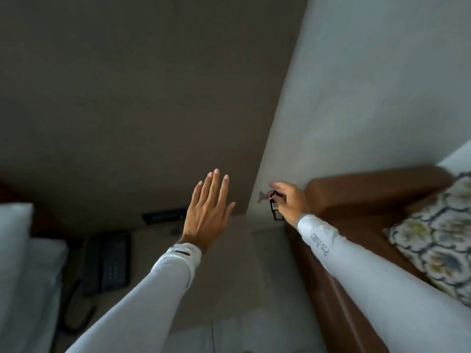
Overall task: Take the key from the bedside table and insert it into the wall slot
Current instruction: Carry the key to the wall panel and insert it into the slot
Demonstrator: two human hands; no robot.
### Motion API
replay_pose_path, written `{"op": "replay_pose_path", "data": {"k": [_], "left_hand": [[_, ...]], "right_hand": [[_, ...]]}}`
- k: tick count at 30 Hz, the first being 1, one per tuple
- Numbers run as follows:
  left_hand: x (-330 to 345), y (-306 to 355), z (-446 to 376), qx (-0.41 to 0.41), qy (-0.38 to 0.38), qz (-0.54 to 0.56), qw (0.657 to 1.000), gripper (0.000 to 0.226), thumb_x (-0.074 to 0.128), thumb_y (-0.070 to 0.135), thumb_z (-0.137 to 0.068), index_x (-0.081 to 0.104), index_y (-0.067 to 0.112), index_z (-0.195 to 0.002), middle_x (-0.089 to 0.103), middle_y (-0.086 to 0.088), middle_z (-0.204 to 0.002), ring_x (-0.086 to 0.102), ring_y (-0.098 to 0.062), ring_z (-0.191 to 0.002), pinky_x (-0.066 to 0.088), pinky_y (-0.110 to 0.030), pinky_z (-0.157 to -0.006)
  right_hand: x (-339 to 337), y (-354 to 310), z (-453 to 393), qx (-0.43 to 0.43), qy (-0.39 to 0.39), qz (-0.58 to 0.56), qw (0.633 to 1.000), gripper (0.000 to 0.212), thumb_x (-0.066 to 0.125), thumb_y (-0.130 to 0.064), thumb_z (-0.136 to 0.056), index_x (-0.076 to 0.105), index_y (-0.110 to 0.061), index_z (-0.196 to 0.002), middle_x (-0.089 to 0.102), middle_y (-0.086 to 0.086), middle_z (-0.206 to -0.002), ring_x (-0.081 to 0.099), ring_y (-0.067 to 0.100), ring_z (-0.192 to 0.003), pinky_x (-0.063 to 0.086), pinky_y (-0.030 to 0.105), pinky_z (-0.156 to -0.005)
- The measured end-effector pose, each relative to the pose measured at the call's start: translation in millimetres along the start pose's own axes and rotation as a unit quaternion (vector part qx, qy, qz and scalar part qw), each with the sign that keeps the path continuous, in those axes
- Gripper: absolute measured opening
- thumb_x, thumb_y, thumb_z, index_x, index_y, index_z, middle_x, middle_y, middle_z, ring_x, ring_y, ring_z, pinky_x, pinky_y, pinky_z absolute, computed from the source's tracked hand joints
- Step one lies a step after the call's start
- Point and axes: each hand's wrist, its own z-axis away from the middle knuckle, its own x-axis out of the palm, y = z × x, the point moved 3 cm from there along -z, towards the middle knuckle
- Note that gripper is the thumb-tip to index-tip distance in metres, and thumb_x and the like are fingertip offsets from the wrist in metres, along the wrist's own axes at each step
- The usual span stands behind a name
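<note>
Sleeves, white, enter from 6 and 4 o'clock. Telephone (112, 263) lies on the bedside table (229, 276) at 8 o'clock. Left hand (206, 212) is raised flat near centre, empty, fingers straight and close together. Right hand (290, 202) at 3 o'clock pinches a black tag (275, 211); the key (263, 194) juts from it toward the pale wall (356, 98). Slot not discernible. Brown couch (369, 189) and patterned cushion (438, 240) lie beyond.

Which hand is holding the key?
The right hand, near the brown sofa, pinches the key. The left hand is open, flat and empty.
</note>
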Motion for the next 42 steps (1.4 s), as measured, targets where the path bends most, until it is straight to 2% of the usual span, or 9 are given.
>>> {"op": "replay_pose_path", "data": {"k": [2, 5, 7, 14, 22, 33, 35, 38, 42], "left_hand": [[-59.2, 22.4, -35.7, 0.033, 0.056, -0.003, 0.998, 0.065, 0.034, 0.041, -0.108, 0.026, 0.005, -0.16, 0.025, -0.025, -0.169, 0.025, -0.039, -0.157, 0.031, -0.057, -0.126], [-150.3, 58.6, -81.8, 0.091, 0.147, -0.004, 0.985, 0.063, 0.045, 0.037, -0.107, 0.03, 0.003, -0.159, 0.03, -0.027, -0.166, 0.03, -0.041, -0.154, 0.034, -0.058, -0.124], [-201.1, 83.2, -106.1, 0.115, 0.189, -0.003, 0.975, 0.063, 0.042, 0.037, -0.106, 0.033, 0.003, -0.158, 0.033, -0.028, -0.165, 0.033, -0.041, -0.153, 0.036, -0.058, -0.123], [-321.4, 205.3, -129.2, 0.211, 0.256, 0.017, 0.943, 0.062, 0.036, 0.038, -0.107, 0.031, 0.004, -0.158, 0.03, -0.027, -0.166, 0.03, -0.042, -0.154, 0.034, -0.058, -0.124], [-369.4, 379.5, -69.0, 0.308, 0.28, 0.067, 0.907, 0.062, 0.039, 0.036, -0.107, 0.028, 0.005, -0.16, 0.027, -0.025, -0.168, 0.028, -0.04, -0.155, 0.033, -0.058, -0.125], [-402.6, 665.8, 132.6, 0.441, 0.256, 0.186, 0.84, 0.063, 0.029, 0.038, -0.108, 0.023, 0.006, -0.161, 0.024, -0.023, -0.17, 0.025, -0.037, -0.157, 0.029, -0.056, -0.127], [-405.8, 714.6, 168.8, 0.469, 0.251, 0.19, 0.825, 0.064, 0.024, 0.04, -0.108, 0.021, 0.006, -0.162, 0.022, -0.023, -0.17, 0.023, -0.036, -0.158, 0.028, -0.055, -0.127], [-410.9, 775.3, 209.9, 0.5, 0.24, 0.201, 0.808, 0.065, 0.018, 0.042, -0.107, 0.018, 0.007, -0.162, 0.019, -0.022, -0.171, 0.02, -0.036, -0.159, 0.027, -0.055, -0.128], [-414.4, 854.9, 250.3, 0.538, 0.24, 0.215, 0.779, 0.065, 0.016, 0.042, -0.108, 0.016, 0.007, -0.163, 0.017, -0.021, -0.172, 0.017, -0.035, -0.159, 0.027, -0.054, -0.128]], "right_hand": [[-60.7, -45.0, -0.4, -0.029, 0.038, -0.014, 0.999, 0.029, 0.058, 0.005, -0.09, 0.072, -0.006, -0.113, 0.075, 0.013, -0.114, 0.069, 0.023, -0.112, 0.051, 0.029, -0.103], [-154.5, -109.9, 15.6, -0.079, 0.093, -0.027, 0.992, 0.024, 0.059, 0.007, -0.089, 0.075, -0.003, -0.104, 0.077, 0.014, -0.105, 0.072, 0.019, -0.101, 0.05, 0.005, -0.086], [-209.8, -144.0, 32.7, -0.114, 0.124, -0.021, 0.986, 0.022, 0.06, 0.006, -0.089, 0.075, -0.003, -0.103, 0.078, 0.013, -0.105, 0.072, 0.015, -0.098, 0.047, -0.001, -0.083], [-366.0, -192.3, 126.5, -0.155, 0.232, -0.037, 0.96, 0.02, 0.06, 0.002, -0.092, 0.074, -0.007, -0.103, 0.077, 0.01, -0.105, 0.072, 0.018, -0.105, 0.052, 0.031, -0.102], [-487.4, -155.4, 293.3, -0.133, 0.33, -0.058, 0.933, 0.026, 0.059, 0.002, -0.092, 0.073, -0.017, -0.101, 0.076, 0.01, -0.103, 0.073, 0.019, -0.103, 0.052, 0.034, -0.103], [-614.7, -64.2, 659.0, 0.01, 0.469, -0.007, 0.883, 0.019, 0.061, 0.002, -0.092, 0.071, -0.004, -0.107, 0.076, 0.021, -0.105, 0.073, 0.03, -0.103, 0.054, 0.044, -0.103], [-632.8, -52.5, 718.9, 0.031, 0.496, 0.009, 0.868, 0.019, 0.06, 0.003, -0.092, 0.071, -0.001, -0.108, 0.075, 0.024, -0.108, 0.072, 0.031, -0.103, 0.056, 0.039, -0.099], [-655.1, -37.0, 788.3, 0.053, 0.531, 0.019, 0.845, 0.019, 0.059, 0.004, -0.093, 0.069, 0.003, -0.11, 0.074, 0.026, -0.11, 0.071, 0.023, -0.094, 0.057, 0.012, -0.078], [-687.8, -12.1, 864.9, 0.082, 0.577, 0.028, 0.812, 0.02, 0.06, 0.004, -0.092, 0.069, 0.006, -0.109, 0.073, 0.027, -0.109, 0.069, 0.023, -0.087, 0.055, 0.007, -0.065]]}}
